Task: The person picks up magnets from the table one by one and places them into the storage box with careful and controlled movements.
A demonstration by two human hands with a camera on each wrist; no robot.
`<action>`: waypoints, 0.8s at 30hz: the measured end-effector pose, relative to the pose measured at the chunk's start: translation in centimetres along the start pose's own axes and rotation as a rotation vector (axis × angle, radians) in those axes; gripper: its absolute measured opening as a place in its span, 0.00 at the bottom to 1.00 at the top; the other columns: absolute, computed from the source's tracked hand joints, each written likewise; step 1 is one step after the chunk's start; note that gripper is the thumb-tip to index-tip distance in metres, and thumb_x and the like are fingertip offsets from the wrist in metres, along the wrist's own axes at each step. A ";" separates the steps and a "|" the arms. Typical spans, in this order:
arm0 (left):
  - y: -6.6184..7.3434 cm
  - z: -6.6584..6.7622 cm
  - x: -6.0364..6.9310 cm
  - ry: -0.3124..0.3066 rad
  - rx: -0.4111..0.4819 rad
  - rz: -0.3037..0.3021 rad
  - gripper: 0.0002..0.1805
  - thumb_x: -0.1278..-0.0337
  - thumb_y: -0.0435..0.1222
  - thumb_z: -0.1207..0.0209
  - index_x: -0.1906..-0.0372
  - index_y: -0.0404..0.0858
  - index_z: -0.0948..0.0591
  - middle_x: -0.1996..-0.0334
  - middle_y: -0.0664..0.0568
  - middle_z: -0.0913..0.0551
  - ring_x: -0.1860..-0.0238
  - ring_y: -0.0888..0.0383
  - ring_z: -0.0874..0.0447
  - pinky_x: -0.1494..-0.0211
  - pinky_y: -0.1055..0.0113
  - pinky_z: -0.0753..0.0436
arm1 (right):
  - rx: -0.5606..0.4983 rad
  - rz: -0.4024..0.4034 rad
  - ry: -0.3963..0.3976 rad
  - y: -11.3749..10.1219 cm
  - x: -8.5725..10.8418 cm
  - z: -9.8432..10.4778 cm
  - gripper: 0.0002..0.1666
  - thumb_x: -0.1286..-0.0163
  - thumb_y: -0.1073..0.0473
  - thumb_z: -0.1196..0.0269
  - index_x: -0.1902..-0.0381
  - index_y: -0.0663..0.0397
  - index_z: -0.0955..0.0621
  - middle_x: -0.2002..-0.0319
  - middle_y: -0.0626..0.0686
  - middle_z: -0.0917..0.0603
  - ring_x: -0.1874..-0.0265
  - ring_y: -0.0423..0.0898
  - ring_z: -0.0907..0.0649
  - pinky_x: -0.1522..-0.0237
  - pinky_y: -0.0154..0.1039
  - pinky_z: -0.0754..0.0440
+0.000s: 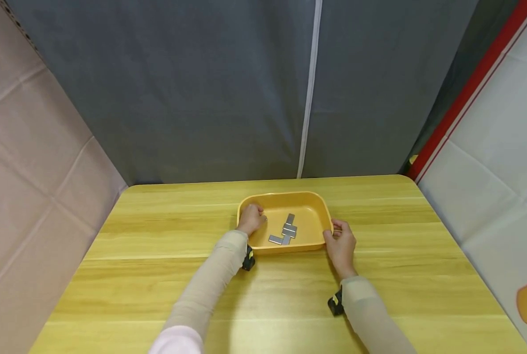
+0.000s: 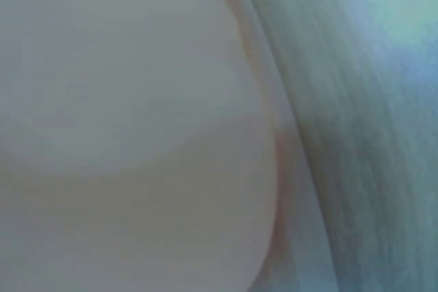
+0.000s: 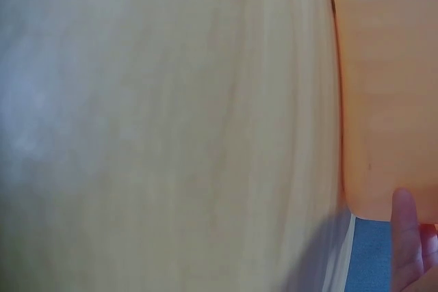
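Note:
A shallow yellow plastic tray (image 1: 309, 216) sits toward the back of the table; its side fills the right edge of the right wrist view (image 3: 390, 100). Several flat, silver rectangular metal pieces (image 1: 289, 230) lie together on its floor, some touching or overlapping. My left hand (image 1: 251, 219) reaches over the near left corner into the tray, fingers bent; whether something small is between them is hidden. My right hand (image 1: 341, 246) grips the rim at the tray's right side, the thumb (image 3: 405, 230) against the outer wall. The left wrist view is mostly a blurred pale surface.
A wood-grain table (image 1: 157, 275) carries the tray. Behind it hangs a dark grey curtain (image 1: 201, 98) with a white strip. Pale panels stand left (image 1: 46, 172) and right (image 1: 502, 162), the right one edged in red. Small black devices (image 1: 335, 302) are strapped at both wrists.

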State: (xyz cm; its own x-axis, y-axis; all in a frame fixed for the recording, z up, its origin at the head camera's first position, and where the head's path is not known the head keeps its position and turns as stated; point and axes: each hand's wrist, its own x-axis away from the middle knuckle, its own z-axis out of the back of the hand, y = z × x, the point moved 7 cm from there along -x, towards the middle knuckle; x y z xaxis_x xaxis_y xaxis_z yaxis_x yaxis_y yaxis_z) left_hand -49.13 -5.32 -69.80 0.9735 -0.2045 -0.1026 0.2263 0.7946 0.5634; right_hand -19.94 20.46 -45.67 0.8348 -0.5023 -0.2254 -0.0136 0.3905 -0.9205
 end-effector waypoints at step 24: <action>19.4 20.8 14.1 0.075 0.599 0.012 0.13 0.54 0.25 0.41 0.60 0.23 0.23 0.67 0.39 0.20 0.66 0.52 0.21 0.63 0.69 0.22 | 0.009 -0.026 -0.010 0.4 0.0 -0.1 0.19 0.48 0.70 0.44 0.55 0.67 0.26 0.62 0.64 0.22 0.67 0.53 0.21 0.74 0.19 0.31</action>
State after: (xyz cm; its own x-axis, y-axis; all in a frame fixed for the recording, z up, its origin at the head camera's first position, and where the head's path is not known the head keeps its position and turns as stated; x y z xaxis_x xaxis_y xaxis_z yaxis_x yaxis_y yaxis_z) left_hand -31.72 -4.74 -43.25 0.9805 -0.1398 -0.1384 0.1781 0.3316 0.9265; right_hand -20.03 20.57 -46.03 0.8403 -0.5045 -0.1984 0.0128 0.3843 -0.9231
